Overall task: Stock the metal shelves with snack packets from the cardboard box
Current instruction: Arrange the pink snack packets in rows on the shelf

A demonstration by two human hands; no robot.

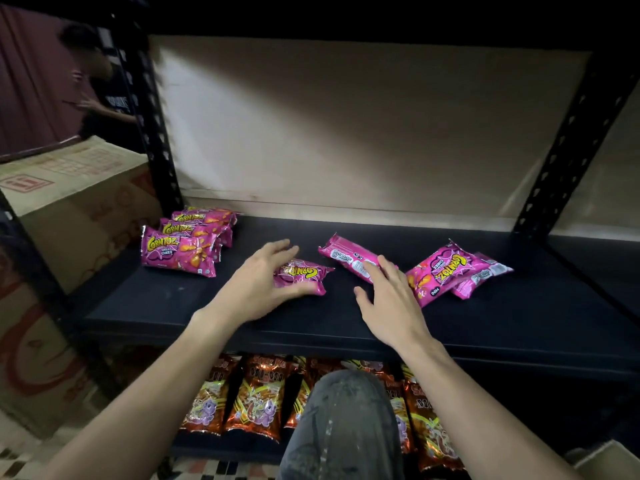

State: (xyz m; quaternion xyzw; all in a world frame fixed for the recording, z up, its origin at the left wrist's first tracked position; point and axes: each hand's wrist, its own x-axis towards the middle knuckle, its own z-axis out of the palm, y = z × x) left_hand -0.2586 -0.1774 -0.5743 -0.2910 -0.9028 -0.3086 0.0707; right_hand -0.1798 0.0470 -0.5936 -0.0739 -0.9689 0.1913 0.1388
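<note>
Probably light, puffy, slippery: grips one pink packet (302, 274) across its middle in the left hand (260, 283), touches a second packet (348, 258) just ahead with the spread right hand (393, 301).

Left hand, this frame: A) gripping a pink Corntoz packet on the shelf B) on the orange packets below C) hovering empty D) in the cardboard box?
A: the left hand has fingers and thumb curled round a pink Corntoz packet lying on the black shelf.

Pink snack packets (178, 252), black shelf (346, 317), orange packets (258, 400) below.
</note>
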